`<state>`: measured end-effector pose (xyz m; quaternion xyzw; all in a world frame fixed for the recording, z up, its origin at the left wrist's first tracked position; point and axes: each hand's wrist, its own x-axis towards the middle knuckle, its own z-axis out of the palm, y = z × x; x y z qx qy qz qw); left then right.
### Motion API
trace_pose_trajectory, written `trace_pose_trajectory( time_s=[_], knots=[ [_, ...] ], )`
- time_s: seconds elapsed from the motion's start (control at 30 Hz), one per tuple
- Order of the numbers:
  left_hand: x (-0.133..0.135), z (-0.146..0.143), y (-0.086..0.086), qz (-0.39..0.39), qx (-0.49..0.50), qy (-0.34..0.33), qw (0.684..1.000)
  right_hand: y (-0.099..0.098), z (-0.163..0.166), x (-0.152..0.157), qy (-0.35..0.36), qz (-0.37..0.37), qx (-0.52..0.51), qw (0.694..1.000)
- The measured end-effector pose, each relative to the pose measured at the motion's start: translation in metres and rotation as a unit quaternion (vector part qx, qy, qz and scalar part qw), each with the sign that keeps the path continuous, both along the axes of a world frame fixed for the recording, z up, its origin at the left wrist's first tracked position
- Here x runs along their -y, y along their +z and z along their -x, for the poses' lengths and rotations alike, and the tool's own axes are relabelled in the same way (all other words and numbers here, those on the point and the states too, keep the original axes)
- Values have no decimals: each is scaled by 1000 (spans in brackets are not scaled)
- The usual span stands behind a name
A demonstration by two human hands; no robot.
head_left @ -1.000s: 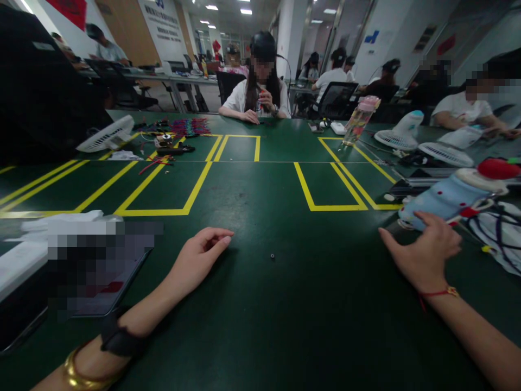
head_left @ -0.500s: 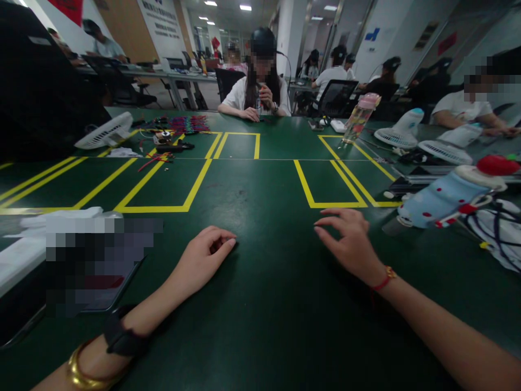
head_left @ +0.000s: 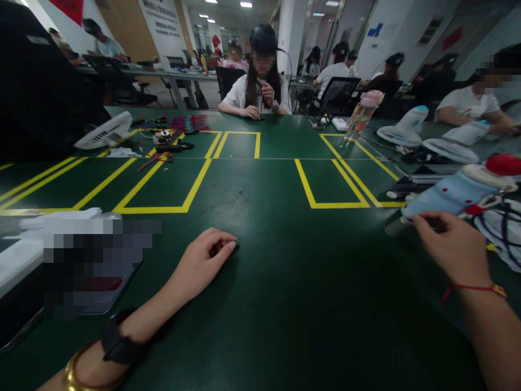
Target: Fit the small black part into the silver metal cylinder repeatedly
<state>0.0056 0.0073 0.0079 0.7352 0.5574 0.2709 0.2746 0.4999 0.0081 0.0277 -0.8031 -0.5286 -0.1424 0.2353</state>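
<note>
My left hand [head_left: 203,262] lies on its side on the green table [head_left: 285,304], fingers loosely bent, with nothing visible in it. A black band and a gold bangle sit on that wrist. My right hand [head_left: 451,244] is at the right, its fingers pinched together against the near end of a pale blue, red-dotted soft item [head_left: 448,194]. What the fingers pinch is hidden. A red string bracelet is on that wrist.
Yellow tape rectangles [head_left: 325,190] mark the table. A blurred flat device [head_left: 93,271] and white paper lie at the left. Small fans [head_left: 402,133], a pink-capped bottle [head_left: 360,117] and coloured wires [head_left: 187,125] stand further off. A person [head_left: 256,89] sits opposite; others sit at the right.
My right hand swept left to the table's middle, then back right to the blue item. The small dark piece seen on the table earlier no longer shows. My left hand has curled slightly.
</note>
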Motion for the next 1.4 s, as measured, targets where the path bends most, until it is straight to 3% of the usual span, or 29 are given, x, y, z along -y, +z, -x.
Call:
trace_pose_trajectory(
  time_s=[0.37, 0.57, 0.67, 0.77, 0.9, 1.13, 1.2, 1.27, 1.4],
  knots=[
    [1, -1, 1, 13, 6, -1, 1000, 2, 3, 0, -21, 35, -88, 995],
    [1, -1, 2, 15, 6, -1, 1000, 1, 5, -1, -41, -9, -140, 989],
    [1, 0, 1, 10, 4, -3, 1000, 1, 3, -3, -53, 17, -144, 988],
    [1, 1, -1, 4, 4, -5, 1000, 3, 5, -2, -37, 36, -168, 984],
    [1, 1, -2, 4, 8, -7, 1000, 1, 11, 5, -8, -19, -205, 979],
    [2, 0, 2, 11, 6, -6, 1000, -21, 11, 8, 27, -38, -164, 985],
    [2, -1, 4, 10, 7, -7, 1000, -23, 30, 7, 67, -68, -159, 983],
    [1, -2, 4, 9, 4, -11, 1000, -22, 65, 8, 167, -86, -174, 967],
    [1, -1, 2, -4, -9, -9, 1000, -19, 157, 11, 405, -32, -193, 893]
  ],
)
